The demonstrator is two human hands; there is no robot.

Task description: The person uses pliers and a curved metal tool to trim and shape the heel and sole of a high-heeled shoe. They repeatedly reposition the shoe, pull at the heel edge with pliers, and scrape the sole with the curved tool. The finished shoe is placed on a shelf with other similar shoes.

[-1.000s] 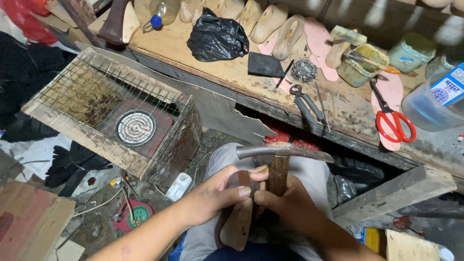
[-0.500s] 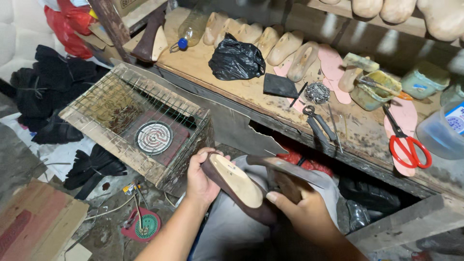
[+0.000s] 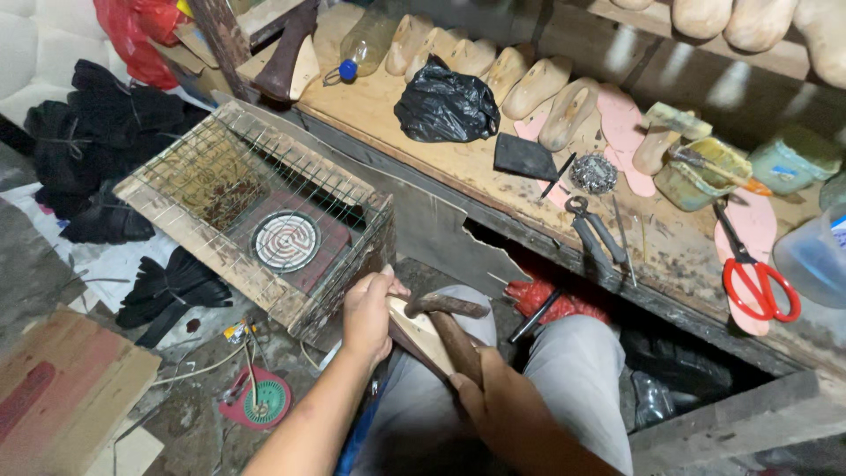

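My left hand (image 3: 368, 316) grips the end of a shoe sole piece (image 3: 416, 333), pale on top with a dark edge, lying across my lap. A hammer (image 3: 449, 316) with a wooden handle is held in my right hand (image 3: 500, 407), and its metal head rests on the sole close to my left fingers. Both hands sit above my grey-trousered knees, just in front of the low wooden workbench (image 3: 458, 167).
A wire-mesh box holding a round coil heater (image 3: 285, 241) stands left of my knee. On the bench lie a black plastic bag (image 3: 445, 107), several wooden shoe lasts (image 3: 520, 79), pincers (image 3: 592, 227), red scissors (image 3: 756, 284), pink insoles and glue pots. Black material bundles (image 3: 115, 123) lie on the floor.
The sole was turned from upright to lying flat across my lap. The hammer head came down onto it. The camera view shifted left.
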